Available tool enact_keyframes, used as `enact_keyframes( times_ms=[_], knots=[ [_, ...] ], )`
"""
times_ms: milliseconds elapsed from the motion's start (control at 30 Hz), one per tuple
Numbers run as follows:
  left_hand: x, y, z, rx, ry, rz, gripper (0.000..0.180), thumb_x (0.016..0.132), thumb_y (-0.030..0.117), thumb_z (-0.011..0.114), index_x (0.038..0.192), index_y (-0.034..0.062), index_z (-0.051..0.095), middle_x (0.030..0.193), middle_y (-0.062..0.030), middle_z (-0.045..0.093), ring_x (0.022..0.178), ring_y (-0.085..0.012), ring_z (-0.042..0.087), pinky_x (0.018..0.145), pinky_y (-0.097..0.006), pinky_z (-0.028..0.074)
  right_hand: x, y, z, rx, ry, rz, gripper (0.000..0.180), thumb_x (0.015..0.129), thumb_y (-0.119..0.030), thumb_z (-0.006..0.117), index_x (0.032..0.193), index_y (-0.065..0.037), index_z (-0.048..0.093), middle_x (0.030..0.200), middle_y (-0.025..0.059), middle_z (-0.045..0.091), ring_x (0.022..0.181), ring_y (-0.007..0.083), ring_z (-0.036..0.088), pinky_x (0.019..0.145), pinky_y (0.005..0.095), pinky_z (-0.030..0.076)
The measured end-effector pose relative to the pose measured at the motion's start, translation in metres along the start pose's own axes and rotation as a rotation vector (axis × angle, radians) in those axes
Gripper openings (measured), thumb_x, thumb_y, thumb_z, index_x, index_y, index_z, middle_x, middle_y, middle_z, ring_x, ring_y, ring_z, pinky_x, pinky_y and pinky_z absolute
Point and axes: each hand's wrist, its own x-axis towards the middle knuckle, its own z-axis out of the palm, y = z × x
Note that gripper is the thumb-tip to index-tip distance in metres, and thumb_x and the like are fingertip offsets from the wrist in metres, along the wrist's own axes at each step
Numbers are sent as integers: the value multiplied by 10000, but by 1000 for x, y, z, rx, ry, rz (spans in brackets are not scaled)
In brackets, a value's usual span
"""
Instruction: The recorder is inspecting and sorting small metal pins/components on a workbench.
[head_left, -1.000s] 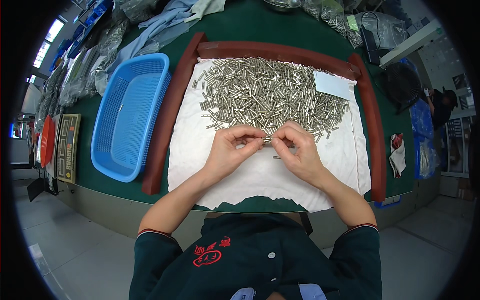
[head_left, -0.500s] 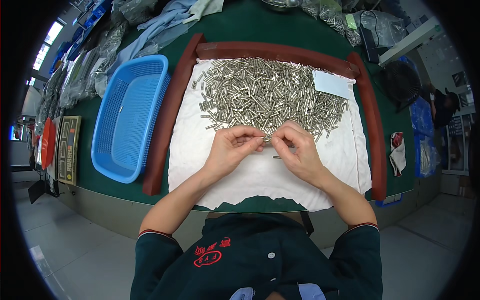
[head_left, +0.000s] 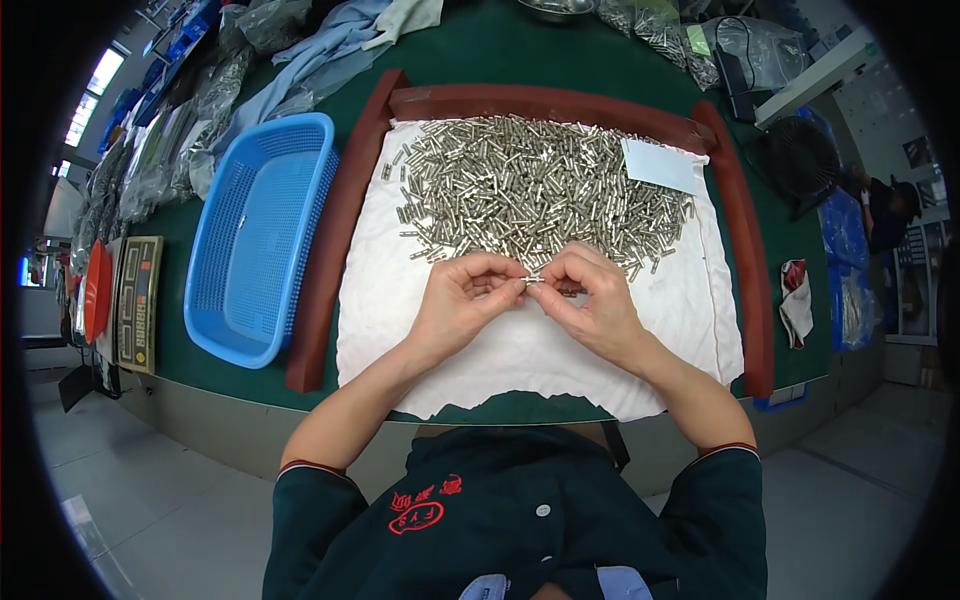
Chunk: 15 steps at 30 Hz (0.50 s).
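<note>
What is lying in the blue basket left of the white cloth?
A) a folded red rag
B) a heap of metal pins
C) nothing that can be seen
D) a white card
C: the blue basket shows only its bare mesh, while the metal pins lie heaped on the white cloth.

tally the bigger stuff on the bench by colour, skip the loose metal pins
Blue: 1, the mesh basket
White: 2, the cloth and the card
Dark red: 3, the border strips
Total: 6
</note>
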Motion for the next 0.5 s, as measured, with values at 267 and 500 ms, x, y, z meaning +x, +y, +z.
enact_keyframes(
  times_ms=[267, 500],
  knots=[
    [-1, 1, 3, 0, 30, 11, 142, 834, -17, 606, 969, -57, 625, 907, -85, 643, 813, -127, 635, 757, -253, 533, 0, -1, 0, -19, 2, -29, 95, 744, -31, 657, 725, 4, 571, 696, 78, 543, 650, 207, 537, 548, 313, 440],
    [-1, 3, 5, -1, 33, 4, 140, 833, -19, 605, 965, -58, 627, 893, -85, 646, 801, -125, 634, 757, -255, 534, 0, -2, 0, 19, 11, -25, 65, 715, 8, 632, 728, 15, 569, 702, 80, 549, 652, 198, 543, 557, 296, 453]
  ],
)
